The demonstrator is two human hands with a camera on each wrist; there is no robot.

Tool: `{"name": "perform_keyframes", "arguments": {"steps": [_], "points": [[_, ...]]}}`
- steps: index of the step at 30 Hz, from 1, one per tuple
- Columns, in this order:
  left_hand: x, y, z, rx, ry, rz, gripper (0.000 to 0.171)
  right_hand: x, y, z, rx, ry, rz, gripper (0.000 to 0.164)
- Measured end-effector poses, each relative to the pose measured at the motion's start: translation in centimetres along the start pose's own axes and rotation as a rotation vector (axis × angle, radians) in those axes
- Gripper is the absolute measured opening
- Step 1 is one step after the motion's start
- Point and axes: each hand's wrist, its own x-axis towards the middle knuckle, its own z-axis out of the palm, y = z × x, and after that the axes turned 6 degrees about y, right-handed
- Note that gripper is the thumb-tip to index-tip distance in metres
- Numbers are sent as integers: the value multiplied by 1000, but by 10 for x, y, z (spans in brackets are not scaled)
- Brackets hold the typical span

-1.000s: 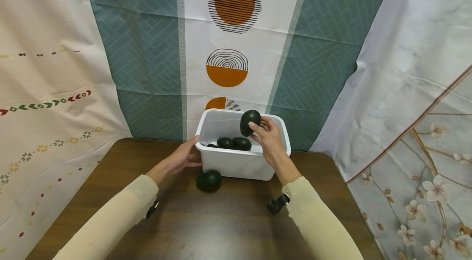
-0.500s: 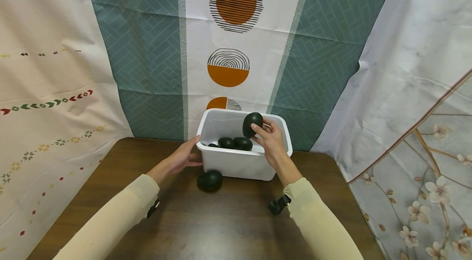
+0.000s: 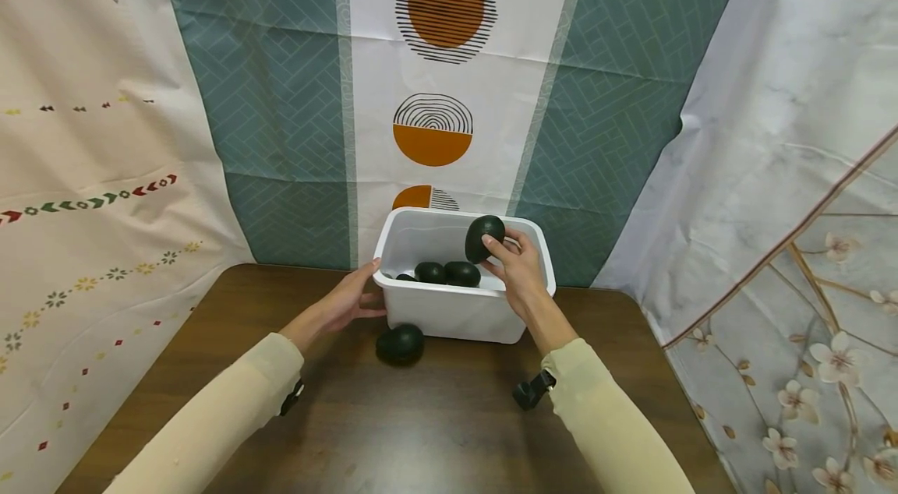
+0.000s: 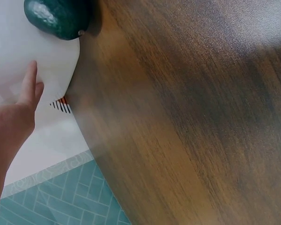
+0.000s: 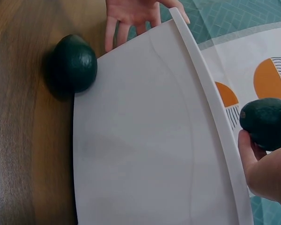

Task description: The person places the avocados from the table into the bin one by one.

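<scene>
A white plastic bin (image 3: 456, 313) stands at the table's back edge. Above its right half, my right hand (image 3: 521, 269) holds a dark green avocado (image 3: 484, 239) between thumb and fingers. My left hand (image 3: 345, 301) is at the bin's left end, its thumb on the rim. In the right wrist view the left hand's fingers (image 5: 123, 33) look straight and spread. Inside the bin lie two avocados (image 3: 461, 273) and part of another dark one (image 3: 404, 277), partly hidden by the front wall. Another avocado (image 3: 400, 344) lies on the table against the bin's front left corner.
The brown wooden table (image 3: 421, 424) reaches toward me in front of the bin. Patterned cloth (image 3: 281, 128) hangs close behind it. More printed cloth hangs at the left and right sides.
My right hand has shifted slightly right and down with the avocado. The left hand, bin and other avocados keep their places.
</scene>
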Motion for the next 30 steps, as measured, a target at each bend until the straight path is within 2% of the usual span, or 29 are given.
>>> {"name": "perform_keyframes", "arguments": {"steps": [30], "points": [[0, -2, -4, 18, 5, 4, 73, 1, 4, -1, -15, -15, 19, 59]]}}
